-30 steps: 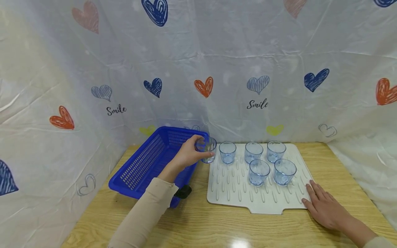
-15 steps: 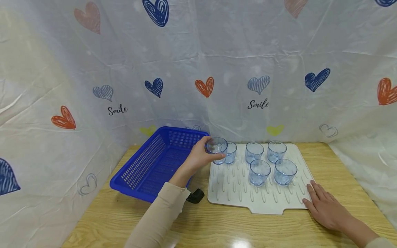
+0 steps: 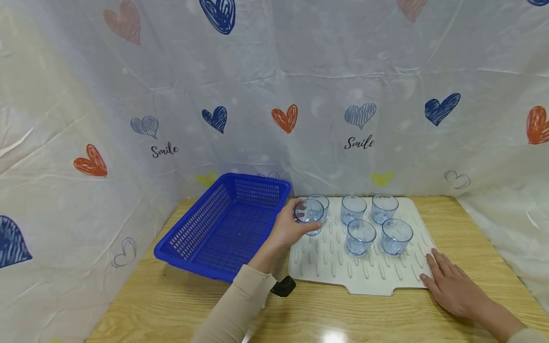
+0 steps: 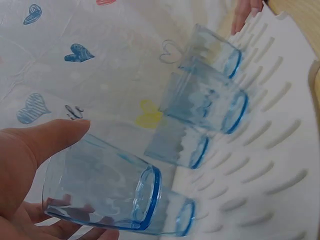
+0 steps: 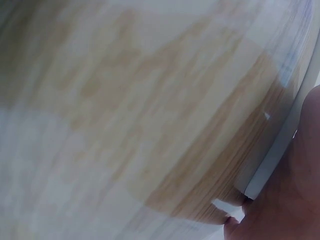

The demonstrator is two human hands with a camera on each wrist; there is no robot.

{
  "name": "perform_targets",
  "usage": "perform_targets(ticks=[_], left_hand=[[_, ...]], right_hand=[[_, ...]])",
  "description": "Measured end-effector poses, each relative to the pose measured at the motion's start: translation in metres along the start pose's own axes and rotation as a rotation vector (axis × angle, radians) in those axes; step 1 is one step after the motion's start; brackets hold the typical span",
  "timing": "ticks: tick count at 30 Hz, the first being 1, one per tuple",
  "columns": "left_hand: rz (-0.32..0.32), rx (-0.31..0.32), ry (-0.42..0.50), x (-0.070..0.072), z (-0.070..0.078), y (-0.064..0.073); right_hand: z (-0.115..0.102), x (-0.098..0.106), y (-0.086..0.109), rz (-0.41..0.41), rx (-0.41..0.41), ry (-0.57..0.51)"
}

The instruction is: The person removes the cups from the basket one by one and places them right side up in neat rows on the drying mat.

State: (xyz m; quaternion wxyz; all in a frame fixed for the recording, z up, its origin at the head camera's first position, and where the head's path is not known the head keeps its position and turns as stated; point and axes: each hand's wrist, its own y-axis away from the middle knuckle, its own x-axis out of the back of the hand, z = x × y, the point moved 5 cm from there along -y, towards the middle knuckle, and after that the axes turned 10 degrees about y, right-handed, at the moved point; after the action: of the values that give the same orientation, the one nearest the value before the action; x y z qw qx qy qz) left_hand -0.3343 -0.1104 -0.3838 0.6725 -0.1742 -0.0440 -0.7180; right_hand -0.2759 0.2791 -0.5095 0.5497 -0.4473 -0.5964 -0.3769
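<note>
My left hand (image 3: 284,229) grips a clear bluish drinking glass (image 3: 310,215), thumb on the near side and fingers on the far side. The held glass (image 4: 102,182) appears just above the white ridged drying mat (image 3: 317,267) in the left wrist view. In the head view it partly covers another glass (image 3: 324,204) standing at the mat's back left. Several more glasses stand upright on the mat, among them a front-right one (image 3: 396,237) and a front-left one (image 3: 360,237). My right hand (image 3: 455,290) rests with extended fingers on the mat's right edge.
A blue plastic basket (image 3: 188,238) with slotted sides stands left of the mat, nothing visible inside. Both rest on a wooden table (image 3: 330,314). A hanging sheet printed with hearts (image 3: 240,62) closes off the back and sides. A black wrist device (image 3: 284,287) sits under the left wrist.
My left hand has carried the glass from beside the basket's right rim rightward and then slightly nearer, over the mat's back-left part. The right hand has stayed on the mat's edge.
</note>
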Motion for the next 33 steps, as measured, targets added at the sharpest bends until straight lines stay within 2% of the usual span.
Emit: perform_targets(ticks=[3, 8, 12, 19, 23, 33], left_hand=[[0.023, -0.003, 0.022, -0.009, -0.010, 0.002], [0.059, 0.049, 0.054, -0.020, -0.025, 0.004], [0.090, 0.085, 0.044, -0.024, -0.034, 0.004], [0.061, 0.127, 0.061, -0.031, -0.050, 0.005], [0.060, 0.137, 0.038, -0.034, -0.057, 0.005], [0.034, 0.129, 0.054, -0.039, -0.062, 0.003]], right_hand=[[0.000, 0.001, 0.000, 0.001, 0.001, 0.000], [-0.002, 0.003, 0.000, -0.004, 0.002, 0.003], [-0.004, 0.005, 0.000, 0.001, 0.004, 0.014], [-0.005, 0.005, 0.000, 0.008, 0.005, 0.019], [-0.004, 0.003, 0.000, -0.003, -0.001, 0.008], [-0.005, 0.006, 0.001, 0.010, -0.001, 0.036]])
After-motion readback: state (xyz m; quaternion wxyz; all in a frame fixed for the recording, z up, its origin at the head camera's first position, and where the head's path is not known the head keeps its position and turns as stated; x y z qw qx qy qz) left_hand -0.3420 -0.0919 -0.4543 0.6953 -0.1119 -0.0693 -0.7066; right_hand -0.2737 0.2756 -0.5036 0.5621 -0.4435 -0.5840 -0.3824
